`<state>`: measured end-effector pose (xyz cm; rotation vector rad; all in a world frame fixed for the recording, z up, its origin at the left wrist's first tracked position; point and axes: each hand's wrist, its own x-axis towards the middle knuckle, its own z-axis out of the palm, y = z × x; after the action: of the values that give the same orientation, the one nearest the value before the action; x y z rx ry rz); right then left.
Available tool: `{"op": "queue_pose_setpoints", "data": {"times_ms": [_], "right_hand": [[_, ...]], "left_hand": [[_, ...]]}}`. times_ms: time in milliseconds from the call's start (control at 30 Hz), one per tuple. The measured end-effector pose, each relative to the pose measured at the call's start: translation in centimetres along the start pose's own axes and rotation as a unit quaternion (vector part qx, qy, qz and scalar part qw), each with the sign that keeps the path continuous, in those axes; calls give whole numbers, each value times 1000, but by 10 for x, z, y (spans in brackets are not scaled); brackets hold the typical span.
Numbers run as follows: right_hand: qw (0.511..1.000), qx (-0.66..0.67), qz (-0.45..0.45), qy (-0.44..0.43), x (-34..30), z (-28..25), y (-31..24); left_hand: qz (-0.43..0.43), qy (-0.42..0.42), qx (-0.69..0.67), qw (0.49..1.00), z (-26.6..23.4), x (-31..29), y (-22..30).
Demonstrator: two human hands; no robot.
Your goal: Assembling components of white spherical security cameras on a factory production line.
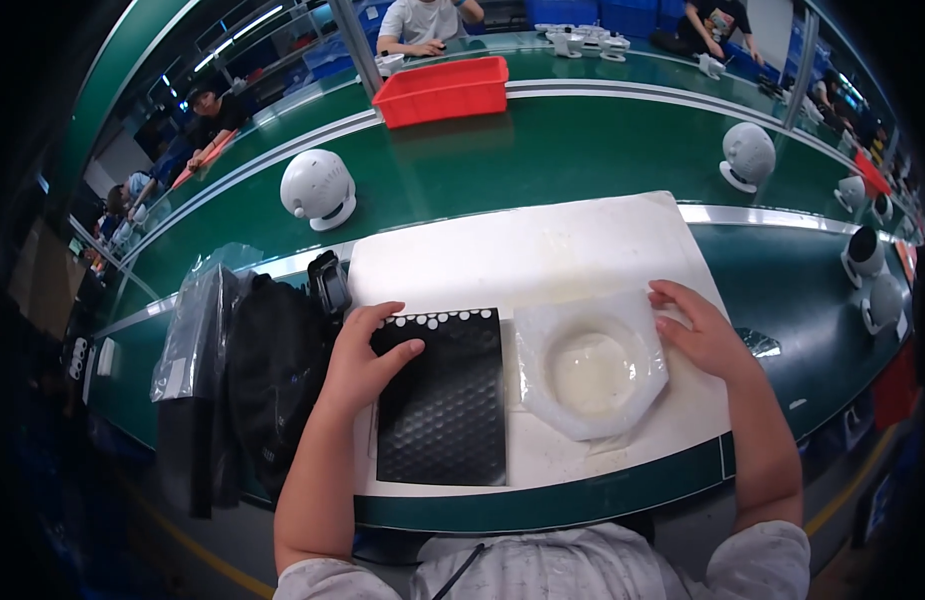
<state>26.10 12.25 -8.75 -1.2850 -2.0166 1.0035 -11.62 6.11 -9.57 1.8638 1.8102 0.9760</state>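
A black dimpled sheet point(441, 410) with a row of white round dots along its far edge lies flat on a white board point(462, 260). My left hand point(367, 358) rests at its far left corner, thumb and fingers spread apart, nothing gripped. Right of the sheet sits a white, many-sided foam-like holder point(537, 405) with a round hollow in its middle. At the holder's right edge is my right hand point(697, 330), fingers apart and thumb close to the rim. Whether that thumb touches the holder, I cannot tell.
Left of the board are a black bag point(272, 370), a clear plastic bag point(197, 330) and a dark device point(329, 285). White round camera-like units point(319, 188) stand on the green conveyor belt point(542, 150). A red bin point(442, 92) sits beyond; several people work there.
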Motion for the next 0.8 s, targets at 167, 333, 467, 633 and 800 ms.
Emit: {"op": "queue_pose_setpoints", "data": {"times_ms": [167, 333, 467, 633, 800], "right_hand": [[990, -95, -69, 84, 2, 4, -4], [952, -77, -210, 207, 1, 3, -14], [958, 9, -277, 77, 20, 25, -67], [966, 68, -231, -95, 47, 74, -115], [963, 85, -225, -123, 49, 96, -103]], "left_hand": [[2, 57, -39, 998, -9, -6, 8], [81, 125, -74, 986, -14, -9, 25], [116, 157, -92, 976, -19, -18, 28], [171, 179, -113, 962, -12, -21, 29], [138, 183, -176, 957, -3, -28, 34]]}}
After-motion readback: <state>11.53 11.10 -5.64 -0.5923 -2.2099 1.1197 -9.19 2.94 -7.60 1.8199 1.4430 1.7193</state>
